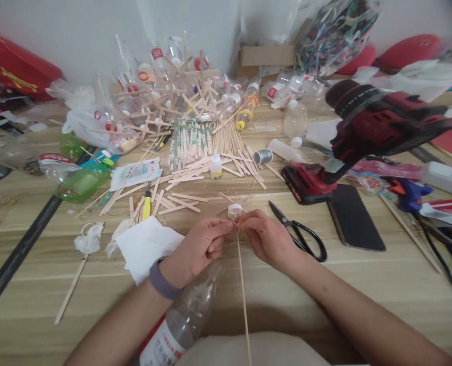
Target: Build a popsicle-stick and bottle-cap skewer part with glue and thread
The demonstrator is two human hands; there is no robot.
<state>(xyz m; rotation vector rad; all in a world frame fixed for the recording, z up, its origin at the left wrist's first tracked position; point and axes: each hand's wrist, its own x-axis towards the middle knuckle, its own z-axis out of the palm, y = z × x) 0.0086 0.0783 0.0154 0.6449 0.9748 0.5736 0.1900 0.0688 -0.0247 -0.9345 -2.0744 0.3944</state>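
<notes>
My left hand (205, 239), with a purple band at the wrist, and my right hand (266, 236) meet fingertip to fingertip above the table. Both pinch at the upper end of a thin bamboo skewer (243, 295), which runs down toward my body. The exact grip point is hidden by the fingers. Just beyond the fingertips is a clear-white bottle cap (234, 209) with thin sticks crossing near it. Under my left forearm lies a clear plastic bottle (186, 315) with a red and white label. Black-handled scissors (300, 234) rest beside my right hand.
A red cordless drill (348, 137) stands at right by a black phone (355, 217). A glue bottle (216, 166), wire spool (263, 156), scattered craft sticks (178, 201) and white paper (148, 246) lie ahead. Plastic bottles (283, 89) crowd the back; a green bottle (85, 180) lies left.
</notes>
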